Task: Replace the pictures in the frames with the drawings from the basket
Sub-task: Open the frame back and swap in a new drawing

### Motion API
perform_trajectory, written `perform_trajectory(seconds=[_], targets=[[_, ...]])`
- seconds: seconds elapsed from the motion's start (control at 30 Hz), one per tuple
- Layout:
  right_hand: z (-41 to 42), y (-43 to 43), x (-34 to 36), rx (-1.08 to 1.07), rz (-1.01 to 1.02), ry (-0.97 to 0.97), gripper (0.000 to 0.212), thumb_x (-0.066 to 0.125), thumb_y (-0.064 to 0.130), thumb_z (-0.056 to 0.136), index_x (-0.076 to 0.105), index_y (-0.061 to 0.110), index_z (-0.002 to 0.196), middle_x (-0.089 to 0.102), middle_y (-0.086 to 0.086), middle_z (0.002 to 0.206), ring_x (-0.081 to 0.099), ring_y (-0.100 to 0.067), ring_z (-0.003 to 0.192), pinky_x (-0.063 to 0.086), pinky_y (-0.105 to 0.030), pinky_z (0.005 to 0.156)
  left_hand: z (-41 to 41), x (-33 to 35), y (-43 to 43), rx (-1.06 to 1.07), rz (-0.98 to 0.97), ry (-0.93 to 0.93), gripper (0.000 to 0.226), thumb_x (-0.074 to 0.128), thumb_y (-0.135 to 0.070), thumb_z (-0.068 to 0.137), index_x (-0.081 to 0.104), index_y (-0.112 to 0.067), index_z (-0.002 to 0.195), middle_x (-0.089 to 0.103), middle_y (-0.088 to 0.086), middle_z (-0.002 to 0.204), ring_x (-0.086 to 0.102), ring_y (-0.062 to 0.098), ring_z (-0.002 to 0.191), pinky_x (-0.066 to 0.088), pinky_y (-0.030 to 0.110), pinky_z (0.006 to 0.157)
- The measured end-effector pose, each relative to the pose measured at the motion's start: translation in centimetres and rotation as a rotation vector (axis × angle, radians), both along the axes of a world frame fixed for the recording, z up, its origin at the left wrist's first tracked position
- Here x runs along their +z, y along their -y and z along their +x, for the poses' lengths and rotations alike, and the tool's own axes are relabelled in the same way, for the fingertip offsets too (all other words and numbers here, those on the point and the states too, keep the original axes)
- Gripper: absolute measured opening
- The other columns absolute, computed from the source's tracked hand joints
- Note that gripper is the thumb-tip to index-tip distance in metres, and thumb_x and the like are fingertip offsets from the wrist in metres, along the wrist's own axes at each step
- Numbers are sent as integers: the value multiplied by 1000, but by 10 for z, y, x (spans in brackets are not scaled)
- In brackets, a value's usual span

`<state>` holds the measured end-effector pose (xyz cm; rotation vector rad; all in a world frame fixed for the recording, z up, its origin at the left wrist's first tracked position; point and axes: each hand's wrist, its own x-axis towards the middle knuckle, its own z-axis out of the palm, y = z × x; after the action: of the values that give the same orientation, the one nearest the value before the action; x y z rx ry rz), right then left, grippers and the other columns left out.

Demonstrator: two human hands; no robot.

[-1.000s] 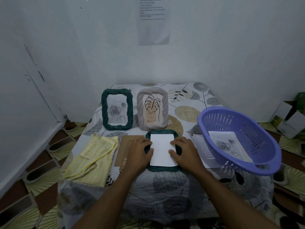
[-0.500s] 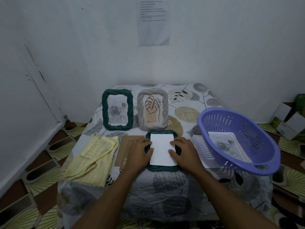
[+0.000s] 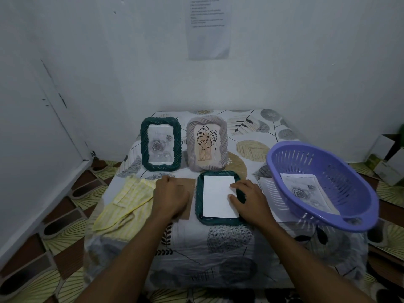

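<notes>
The right hand (image 3: 249, 200) lies on the flat green frame (image 3: 218, 221), which is face down on the table (image 3: 229, 248). Its fingers (image 3: 235, 186) are loosely spread, hardly bent, and lie across the frame's right rim. The thumb presses on the white sheet (image 3: 217, 196) set into the frame's back. It pins things down but grips nothing.

The left hand (image 3: 170, 197) sits knuckles-up on the brown backing board (image 3: 188, 184), just left of the flat frame. Its fingers are tucked under and blurred, so I cannot tell whether they have hold of the board or only rest on it. A yellow cloth (image 3: 124, 202) lies crumpled just beyond that hand's outer edge.

Past the fingertips of both hands two more frames stand upright. Ahead of the left hand is a green one (image 3: 145, 147) with a rose drawing. Ahead of the gap between the hands is a grey one (image 3: 191, 147) with a leaf picture (the two stand almost touching).

Right of the right hand's knuckles, near but apart, the purple basket (image 3: 345, 178) tilts over the table's edge. One rose drawing (image 3: 306, 191) lies inside, and a loose sheet (image 3: 267, 184) lies under its near-left side.
</notes>
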<state>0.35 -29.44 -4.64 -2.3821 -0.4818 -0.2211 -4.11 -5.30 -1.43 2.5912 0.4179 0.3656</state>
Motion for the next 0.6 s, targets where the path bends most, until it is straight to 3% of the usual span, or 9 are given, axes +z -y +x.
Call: perform_trajectory(seconds=[0.1,0.2,0.3,0.4,0.6], targets=[[-1,0,1,1,-14,-6,37,62,36,89,62,22,123,54,3,130,46,-17,116,32,-24,92,-6,-6,-6,74,56,-87,44,63,-35,76,61,-1,103,51,16,119,46,31,114,44,40,95],[-2,0,2,2,-29,-16,35,64,34,88,64,22,121,54,2,130,46,-17,115,31,-24,92,-5,-1,-5,85,9,-92,37,65,-32,74,62,-1,94,55,16,108,50,32,107,45,39,92],[-3,0,5,0,3,-48,35,63,34,89,63,23,123,53,2,133,46,-18,118,33,-26,95,-4,10,-5,81,-106,-28,22,65,-27,71,55,-7,66,58,12,76,57,26,78,49,35,69],[-4,2,9,-5,41,-75,35,63,33,90,63,23,123,51,2,136,47,-19,122,37,-32,101,-4,19,-5,89,-240,-4,34,69,-25,70,43,-16,51,46,2,51,47,16,51,39,28,50],[-5,1,19,12,63,-144,36,63,32,90,61,23,125,47,-2,139,41,-21,127,33,-35,106,-3,26,-1,123,-556,42,28,74,-32,71,54,-18,57,57,-5,59,55,11,60,43,27,56]])
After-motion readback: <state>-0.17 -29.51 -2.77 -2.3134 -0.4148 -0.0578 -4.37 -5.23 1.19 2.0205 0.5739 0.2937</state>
